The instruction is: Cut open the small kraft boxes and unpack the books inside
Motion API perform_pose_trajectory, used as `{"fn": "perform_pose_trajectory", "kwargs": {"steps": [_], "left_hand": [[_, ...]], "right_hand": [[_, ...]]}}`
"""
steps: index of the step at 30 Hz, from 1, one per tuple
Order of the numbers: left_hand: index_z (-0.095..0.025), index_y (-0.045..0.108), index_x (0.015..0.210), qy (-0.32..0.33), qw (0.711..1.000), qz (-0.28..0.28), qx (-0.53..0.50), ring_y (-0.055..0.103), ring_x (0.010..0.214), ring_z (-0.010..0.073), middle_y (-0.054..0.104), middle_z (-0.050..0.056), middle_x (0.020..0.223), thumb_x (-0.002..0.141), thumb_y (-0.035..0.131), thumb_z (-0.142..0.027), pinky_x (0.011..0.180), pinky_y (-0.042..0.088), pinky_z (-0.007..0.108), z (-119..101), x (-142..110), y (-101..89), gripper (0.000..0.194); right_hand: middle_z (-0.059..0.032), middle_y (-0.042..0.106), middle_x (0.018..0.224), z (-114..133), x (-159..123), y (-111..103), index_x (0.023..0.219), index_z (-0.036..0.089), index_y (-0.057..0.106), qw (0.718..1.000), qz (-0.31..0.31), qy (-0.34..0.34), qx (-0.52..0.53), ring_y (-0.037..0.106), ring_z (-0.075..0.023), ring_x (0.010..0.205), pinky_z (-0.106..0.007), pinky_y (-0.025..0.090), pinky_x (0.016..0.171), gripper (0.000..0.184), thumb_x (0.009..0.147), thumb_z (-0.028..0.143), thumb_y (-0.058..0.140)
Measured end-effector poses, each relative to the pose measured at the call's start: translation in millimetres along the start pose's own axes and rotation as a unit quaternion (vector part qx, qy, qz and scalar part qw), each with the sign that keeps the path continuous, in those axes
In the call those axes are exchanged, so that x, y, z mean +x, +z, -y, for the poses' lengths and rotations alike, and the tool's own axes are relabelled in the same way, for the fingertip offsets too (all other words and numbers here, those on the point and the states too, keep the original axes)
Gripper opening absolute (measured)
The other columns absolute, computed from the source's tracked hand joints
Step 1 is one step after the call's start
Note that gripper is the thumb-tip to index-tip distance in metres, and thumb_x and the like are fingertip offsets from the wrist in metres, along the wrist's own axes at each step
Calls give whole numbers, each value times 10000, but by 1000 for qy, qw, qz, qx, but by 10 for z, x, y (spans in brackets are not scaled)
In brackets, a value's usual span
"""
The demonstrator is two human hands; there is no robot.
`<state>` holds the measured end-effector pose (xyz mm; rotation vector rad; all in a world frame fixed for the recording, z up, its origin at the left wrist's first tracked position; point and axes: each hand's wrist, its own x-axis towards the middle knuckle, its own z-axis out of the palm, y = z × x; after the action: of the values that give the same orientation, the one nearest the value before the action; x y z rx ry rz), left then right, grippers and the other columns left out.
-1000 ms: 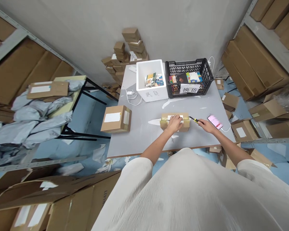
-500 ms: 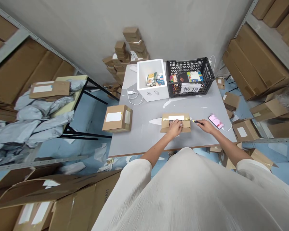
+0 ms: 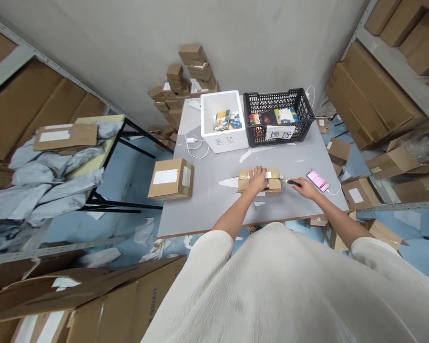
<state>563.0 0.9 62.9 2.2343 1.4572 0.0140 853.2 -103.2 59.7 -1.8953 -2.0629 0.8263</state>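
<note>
A small taped cardboard box with a white label lies on the grey table in front of me. My left hand rests flat on top of it, fingers spread. My right hand is closed round a yellow-and-black utility knife, whose tip points at the box's right end. A pink-screened phone on a white cable lies just right of that hand.
A larger labelled box sits at the table's left edge. A white foam bin and a black crate, both holding books, stand at the back. Cartons crowd the shelves, the floor and the side table on the left.
My left hand has slid from the box's near side up onto its top. The knife tip has stayed at the box's right end.
</note>
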Motion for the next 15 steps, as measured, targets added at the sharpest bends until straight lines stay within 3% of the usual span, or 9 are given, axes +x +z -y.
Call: {"fn": "perform_pose_trajectory", "kwargs": {"steps": [7,15], "left_hand": [[-256,523,1571,30,999,9,27,368,1680,346,529,201,1696,967,580,-140,1356,231,708,31,114,-9,618],[-206,475,1673,29,998,26,39,326,1711,354,415,217,1797,1066,393,-182,1376,155,732,13,115,4,613]], "right_hand": [[-116,762,1216,67,-20,-46,1495,299,744,1000,2,3,-25,728,-290,1070,-375,565,950,445,1100,438,597],[-115,751,1242,139,55,-18,1514,312,733,999,-8,8,-35,731,-292,1109,-364,555,967,447,1104,430,602]]}}
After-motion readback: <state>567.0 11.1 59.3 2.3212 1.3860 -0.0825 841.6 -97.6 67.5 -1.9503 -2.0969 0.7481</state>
